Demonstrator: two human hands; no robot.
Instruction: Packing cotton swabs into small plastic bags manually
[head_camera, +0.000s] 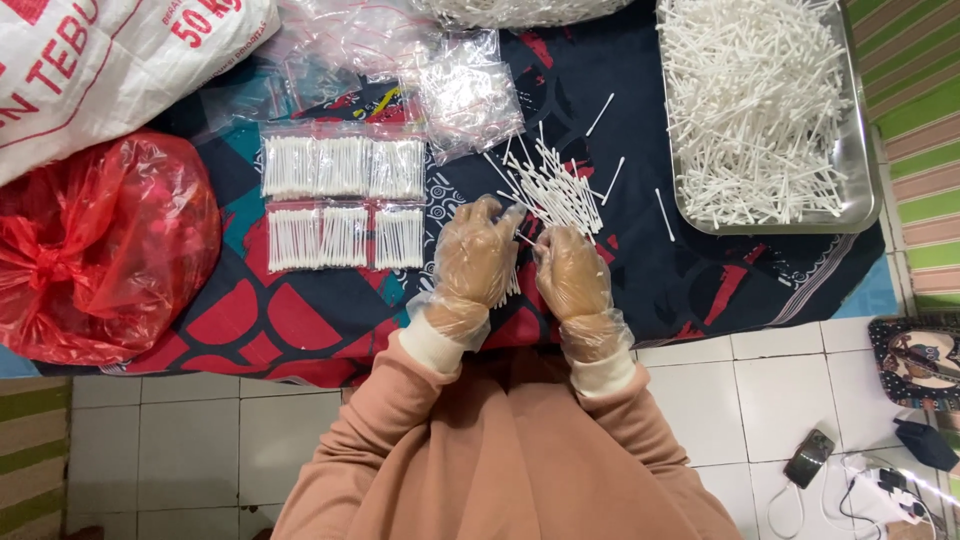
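Note:
Both my hands wear clear plastic gloves over a dark patterned cloth (700, 270) on the floor. My left hand (475, 255) and my right hand (572, 272) sit side by side, fingers curled around a small bunch of white cotton swabs taken from the loose pile (555, 185) just beyond my fingertips. The bunch is mostly hidden under my hands. To the left lie several small clear bags filled with swabs (343, 205), in two rows. A metal tray (860, 160) heaped with loose swabs sits at the far right.
A stack of empty clear bags (468, 95) lies behind the pile. A red plastic bag (100, 250) and a white woven sack (110, 60) are at the left. A phone (808, 458) and a power strip with cables (885, 485) lie on white tiles at lower right.

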